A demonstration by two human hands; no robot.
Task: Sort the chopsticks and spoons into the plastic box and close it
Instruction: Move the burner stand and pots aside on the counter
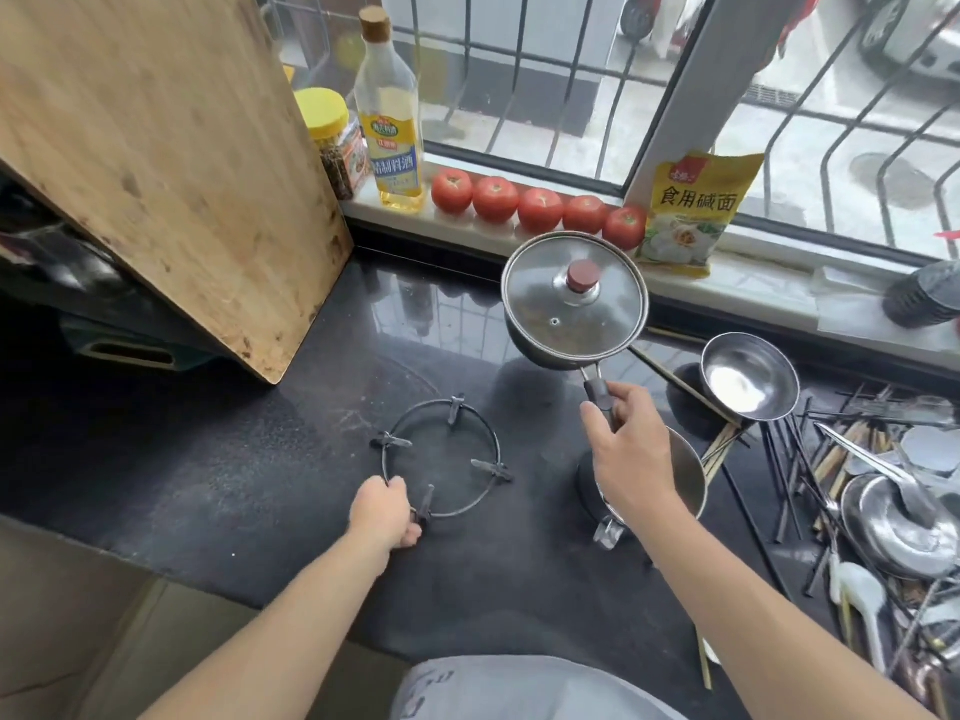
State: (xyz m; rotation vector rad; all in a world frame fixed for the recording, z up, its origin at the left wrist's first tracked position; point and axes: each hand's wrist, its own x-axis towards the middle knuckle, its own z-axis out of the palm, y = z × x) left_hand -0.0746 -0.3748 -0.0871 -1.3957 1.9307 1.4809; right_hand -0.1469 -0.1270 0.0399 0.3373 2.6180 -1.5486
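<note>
My right hand (626, 449) grips the dark handle of a small lidded saucepan (574, 298) and holds it above the black counter. My left hand (384, 514) holds the near rim of a round black metal pot stand (441, 454) that lies on the counter. A heap of dark and wooden chopsticks (795, 475) lies at the right, mixed with metal spoons (878, 465) and a white spoon (862, 595). No plastic box is in view.
A steel ladle (748, 376) and a steel pot (685, 480) sit right of centre. A wooden cutting board (156, 163) leans at the left. On the sill stand an oil bottle (389, 122), a yellow-lidded jar (332, 137), several tomatoes (540, 207) and a yellow bag (691, 210).
</note>
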